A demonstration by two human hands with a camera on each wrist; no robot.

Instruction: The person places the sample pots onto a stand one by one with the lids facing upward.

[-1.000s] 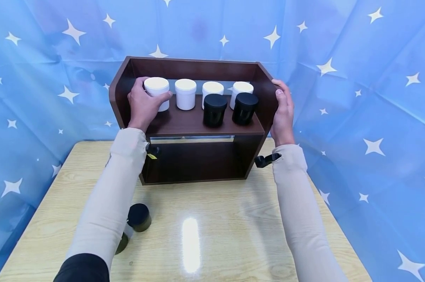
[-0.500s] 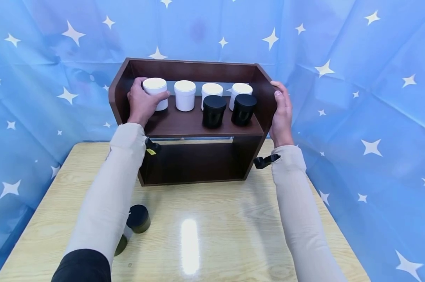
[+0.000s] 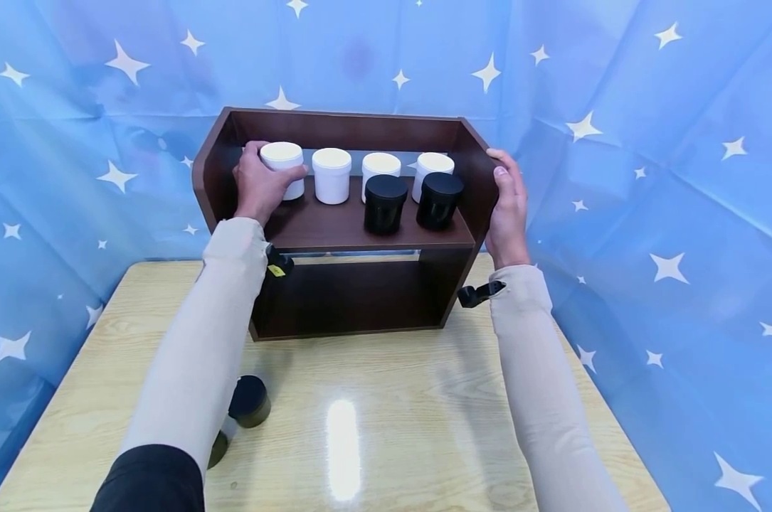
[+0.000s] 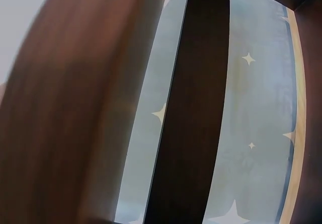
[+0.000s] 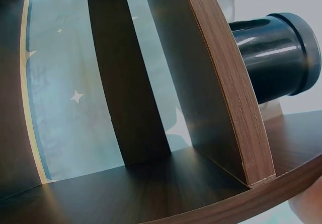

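Note:
In the head view my left hand (image 3: 264,183) holds a white lidded jar (image 3: 282,156) at the left end of the upper shelf. Its thumb lies across the jar's front, while the fingers reach round the left side, partly hidden. My right hand (image 3: 509,206) rests against the outside of the dark brown shelf unit's (image 3: 360,238) right side panel, fingertips at the panel's edge. Further white jars (image 3: 331,178) stand in a row on the upper shelf. Two black jars (image 3: 386,205) are in front of the right-hand white ones.
Two more black jars, one (image 3: 250,402) with its lid facing up and one (image 3: 218,449) mostly behind my left sleeve, stand on the wooden table (image 3: 411,398). Blue star-patterned curtain (image 3: 642,178) surrounds the table. The unit's lower compartment (image 3: 347,295) faces me.
The head view has shifted slightly, so the whole scene sits a little lower and further left. Both hands stay at the same places on the jar and shelf unit.

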